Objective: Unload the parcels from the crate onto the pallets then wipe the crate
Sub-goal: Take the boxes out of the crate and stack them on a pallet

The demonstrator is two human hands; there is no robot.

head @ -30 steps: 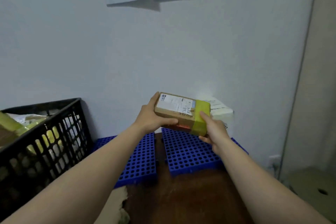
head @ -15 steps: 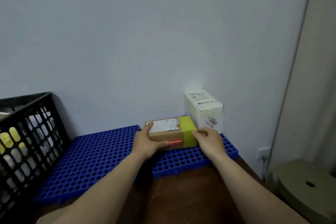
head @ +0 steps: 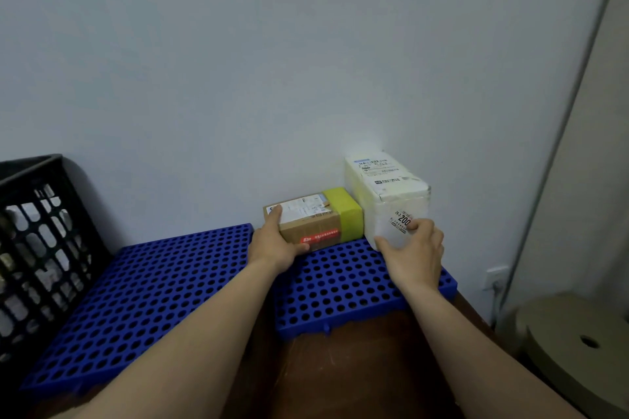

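Head view. Brown parcel point(head: 316, 224), yellow tape round its right end, lay flat at the back edge of the right pallet point(head: 340, 286), close against the wall point(head: 306, 78). Its right end sat touching or just beside a taller white parcel point(head: 381, 201) in that pallet's back right corner.

Left hand point(head: 275, 248) gripped the brown parcel's left end, fingers curled over the top and thumb along the lower front face. Right hand point(head: 413, 255) hung in front of the white parcel, clear of the brown one. Its fingers were apart and loosely bent, holding nothing. The fingertips lay over the white parcel's label; contact could not be made out.

Left pallet point(head: 143, 289) lay beside the right one on a brown table point(head: 340, 371). Black crate point(head: 37, 248) stood at the table's left edge, with goods showing through its lattice, too blurred to identify.

Judgement: this was the unloading step, with the brown parcel as good as set down. The crate was not emptied, so wiping was far off. The next move called for releasing the left hand without dragging the parcel out of line, then reaching left into the crate for another.
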